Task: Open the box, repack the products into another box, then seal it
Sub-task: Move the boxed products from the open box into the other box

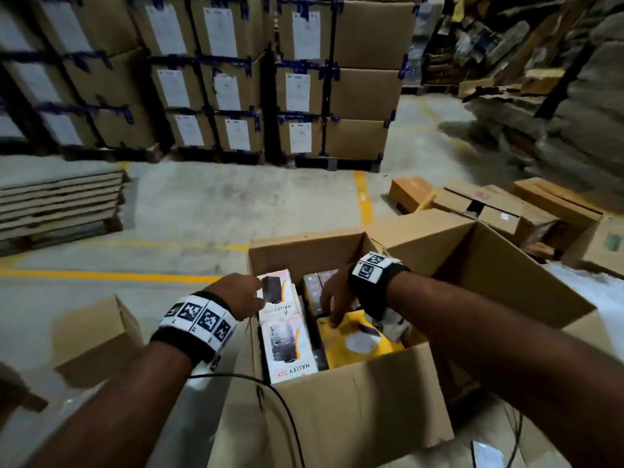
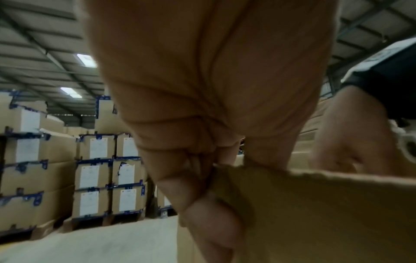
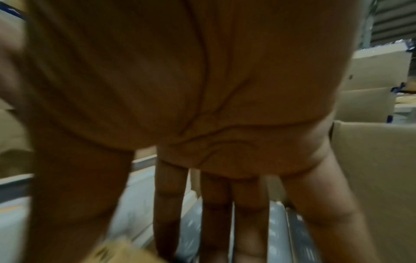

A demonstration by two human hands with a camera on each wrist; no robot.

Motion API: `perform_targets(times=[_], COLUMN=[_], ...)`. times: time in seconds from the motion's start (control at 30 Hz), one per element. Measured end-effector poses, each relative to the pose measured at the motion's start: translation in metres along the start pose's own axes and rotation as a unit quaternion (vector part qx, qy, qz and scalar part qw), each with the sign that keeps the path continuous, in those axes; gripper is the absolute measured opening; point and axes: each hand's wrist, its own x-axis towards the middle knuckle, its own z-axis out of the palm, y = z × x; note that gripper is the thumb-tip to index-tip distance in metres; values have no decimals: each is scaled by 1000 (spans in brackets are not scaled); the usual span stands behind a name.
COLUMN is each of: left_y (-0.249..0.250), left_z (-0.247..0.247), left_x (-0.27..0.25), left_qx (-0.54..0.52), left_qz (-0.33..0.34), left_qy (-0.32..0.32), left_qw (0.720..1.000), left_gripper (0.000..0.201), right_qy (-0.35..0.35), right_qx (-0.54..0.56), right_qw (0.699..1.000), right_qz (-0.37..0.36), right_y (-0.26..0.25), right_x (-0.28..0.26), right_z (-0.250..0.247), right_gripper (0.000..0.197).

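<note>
The open box (image 1: pixel 354 410) stands on the concrete floor (image 1: pixel 209 204). The left hand (image 1: pixel 241 295) makes its grip on the box's left wall, fingers curled over the cardboard edge. Just right of it lie two white product cartons (image 1: pixel 287 346), printed "HALLEY 20K". The right hand (image 1: pixel 334 298) reaches in with fingers straight and spread, released, its tips on a yellow carton (image 1: pixel 361 346); dark cartons (image 1: pixel 315 285) sit just beyond. A smaller empty-looking box (image 1: pixel 98 336) lies left of the left hand. Stacked labelled boxes (image 1: pixel 229 82) stand far ahead.
</note>
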Motion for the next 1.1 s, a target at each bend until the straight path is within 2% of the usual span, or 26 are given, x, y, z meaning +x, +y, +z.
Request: perform_targets(times=[0.07, 0.1, 0.17, 0.27, 0.33, 0.4, 0.43, 0.5, 0.53, 0.57, 0.6, 0.63, 0.67, 0.73, 0.8, 0.83, 0.87, 0.93, 1.0, 1.1], left_y=[-2, -3, -4, -6, -5, -2, 2, 12, 19, 25, 32, 37, 39, 31, 15, 6, -1, -11, -15, -14], left_z=[3, 4, 4, 3, 0, -8, -15, -30, -36, -41, -46, -47, -47, -46, -45, -46, -47, -46, -40, -33], left_x=[2, 2, 3, 2, 0, -3, -7, -13, -13, -14, -17, -17, -18, -14, -8, -7, -8, -11, -12, -11], left_qx=[1, -3, -10, -12, -8, 15, 20, -43, -99, -181, -281, -361, -396, -373, -324, -317, -341, -410, -435, -443], left_qz=[5, 5, 4, 0, -8, -17, -21, -1, 31, 76, 120, 141, 140, 114, 68, 42, 14, -27, -64, -95], left_qy=[7, 7, 14, 7, -18, -3, 31, 110, 127, 116, 86, 55, 45, 66, 87, 104, 121, 152, 178, 187], left_qw=[1000, 1000, 1000, 1000, 1000, 1000, 999, 993, 986, 974, 948, 920, 906, 918, 939, 942, 932, 899, 880, 871], left_gripper=[28, 28, 28, 30, 37, 46, 45, 47, 50, 51, 47, 40, 32, 27, 34, 41, 48, 51, 48, 50], right_qy=[-29, -34, -13, 3, 19, 78, 126, 214, 247, 276, 298, 316, 328, 363, 424, 438, 428, 339, 232, 108], right_qx=[-6, -18, 12, 15, 33, 67, 77, 125, 158, 188, 217, 243, 258, 262, 271, 274, 259, 197, 153, 128], right_qw=[999, 998, 999, 999, 997, 992, 986, 964, 950, 935, 921, 908, 900, 887, 861, 855, 866, 919, 960, 986], right_qz=[-30, -42, -35, -50, -61, -68, -77, -96, -105, -117, -122, -128, -126, -110, -74, -41, -6, 43, 44, 9], right_y=[-15, -16, -13, -8, -3, 7, 13, 23, 28, 31, 34, 36, 37, 35, 39, 42, 46, 48, 38, 14], right_x=[-22, -23, -21, -28, -40, -59, -73, -100, -111, -120, -126, -129, -129, -125, -118, -113, -107, -87, -67, -41], right_z=[6, 8, 14, 9, 3, -6, -11, -22, -27, -30, -33, -35, -36, -36, -34, -34, -34, -32, -28, -22], right_gripper=[23, 28, 33, 53, 46, 44, 44, 41, 41, 41, 40, 39, 37, 34, 32, 33, 32, 31, 31, 31])
